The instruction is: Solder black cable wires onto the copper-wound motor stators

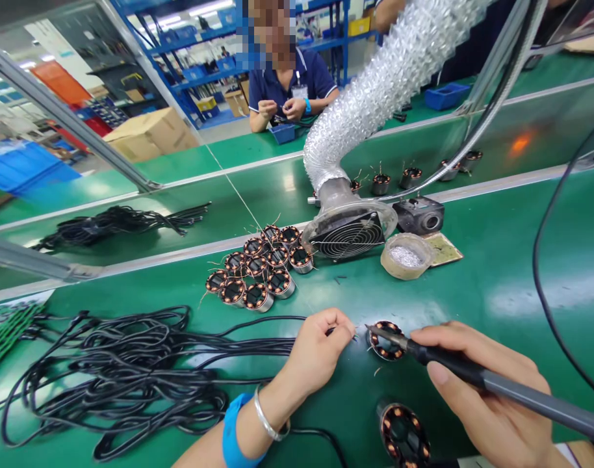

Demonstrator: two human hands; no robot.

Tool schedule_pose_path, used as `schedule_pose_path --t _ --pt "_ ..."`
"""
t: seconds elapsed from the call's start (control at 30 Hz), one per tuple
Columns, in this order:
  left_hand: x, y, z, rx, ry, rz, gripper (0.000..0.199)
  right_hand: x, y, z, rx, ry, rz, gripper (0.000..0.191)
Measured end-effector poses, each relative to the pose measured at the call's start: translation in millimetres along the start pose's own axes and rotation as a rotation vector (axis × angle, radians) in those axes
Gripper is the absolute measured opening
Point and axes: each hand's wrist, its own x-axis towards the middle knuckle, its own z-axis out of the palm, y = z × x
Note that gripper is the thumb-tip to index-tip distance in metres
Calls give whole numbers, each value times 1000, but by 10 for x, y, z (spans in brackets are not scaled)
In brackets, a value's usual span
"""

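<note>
The left hand (325, 341) pinches what seems a cable end (354, 337) beside the copper-wound ring (387, 355) on the surface (496, 279); the right hand (492, 383) grips the soldering iron (450, 365) pen-fashion, letting it slant across the ring.

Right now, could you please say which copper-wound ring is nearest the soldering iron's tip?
The ring between the left hand and right hand; only it has the soldering iron crossing it.

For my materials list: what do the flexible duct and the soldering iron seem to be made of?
Flexible duct: probably aluminium foil, given its silvery, crinkled shine. Soldering iron: handle likely plastic, smooth black and grey; shaft apparently metal, dull grey.
</note>
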Motion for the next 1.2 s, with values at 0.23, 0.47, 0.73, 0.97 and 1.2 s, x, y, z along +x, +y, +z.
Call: schedule_pose_path --t 0.23,0.47,0.73,0.97,1.2 --pt "-29 44 -5 3 -15 -2 19 38 -43 40 39 -5 -11 16" --pt "-23 34 -8 17 -22 -4 21 93 -124 69 64 -15 -48 18" --pt "-27 42 -3 27 -31 -16 20 51 -167 115 19 -21 -184 26" --pt "-16 38 -8 21 -26 -7 18 48 -192 49 39 -38 -151 30" --pt "-17 21 -13 10 -25 -3 17 -9 -180 -5 12 -48 -106 32"
